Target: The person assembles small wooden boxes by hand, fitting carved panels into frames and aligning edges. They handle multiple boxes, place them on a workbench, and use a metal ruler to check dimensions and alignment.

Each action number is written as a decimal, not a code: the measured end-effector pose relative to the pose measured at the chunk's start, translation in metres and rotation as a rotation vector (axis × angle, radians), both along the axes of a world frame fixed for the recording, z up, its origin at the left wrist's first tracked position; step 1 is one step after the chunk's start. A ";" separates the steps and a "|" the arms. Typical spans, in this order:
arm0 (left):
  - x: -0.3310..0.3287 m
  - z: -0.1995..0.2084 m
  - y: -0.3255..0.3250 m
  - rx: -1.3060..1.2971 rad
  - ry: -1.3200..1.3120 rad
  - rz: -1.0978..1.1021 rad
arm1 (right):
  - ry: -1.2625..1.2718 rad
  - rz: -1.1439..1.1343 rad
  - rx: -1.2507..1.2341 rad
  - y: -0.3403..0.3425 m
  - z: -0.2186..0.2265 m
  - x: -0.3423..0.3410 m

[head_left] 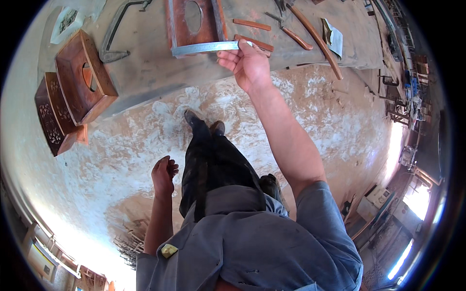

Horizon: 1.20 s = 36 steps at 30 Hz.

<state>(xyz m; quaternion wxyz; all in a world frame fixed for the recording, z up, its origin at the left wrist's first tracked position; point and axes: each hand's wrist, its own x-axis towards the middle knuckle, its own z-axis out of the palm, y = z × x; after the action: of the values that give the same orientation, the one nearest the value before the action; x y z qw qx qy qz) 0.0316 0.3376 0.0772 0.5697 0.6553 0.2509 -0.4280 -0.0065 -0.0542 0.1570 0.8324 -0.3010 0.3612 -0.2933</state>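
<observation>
Currently pinching the right end of a metal ruler (pixel 206 47) between thumb and fingers of the right hand (pixel 246 65). Holding it across the near end of a wooden box (pixel 206 36) on the counter (pixel 150 72). Hanging the left hand (pixel 163 176) slack over the floor (pixel 121 145), fingers loosely bent. With a wood strip (pixel 251 24), a wood-handled tool (pixel 297 39) and a long stick (pixel 316 42) right of the box, a clamp (pixel 115 28) and another box (pixel 72 77) left.
</observation>
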 end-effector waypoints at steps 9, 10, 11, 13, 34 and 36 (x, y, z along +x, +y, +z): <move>-0.011 -0.016 0.034 0.056 -0.036 0.017 | -0.020 0.002 -0.015 0.001 0.002 0.000; -0.011 -0.019 0.037 0.059 -0.035 0.017 | -0.015 -0.003 -0.018 0.001 0.002 0.000; -0.011 -0.020 0.040 0.064 -0.036 0.020 | -0.019 -0.004 -0.016 0.002 0.003 0.001; -0.013 -0.022 0.044 0.072 -0.035 0.028 | -0.028 -0.006 -0.013 0.003 0.004 0.001; -0.021 -0.041 0.064 0.111 -0.036 -0.028 | -0.011 -0.009 -0.038 0.002 0.001 -0.001; -0.021 -0.043 0.066 0.106 -0.036 -0.022 | -0.033 -0.007 -0.020 0.002 0.002 0.001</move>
<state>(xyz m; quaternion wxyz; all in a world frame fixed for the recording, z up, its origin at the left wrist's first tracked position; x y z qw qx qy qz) 0.0104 0.4036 0.0345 0.5340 0.6949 0.2556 -0.4083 -0.0056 -0.0521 0.1590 0.8342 -0.3029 0.3456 -0.3047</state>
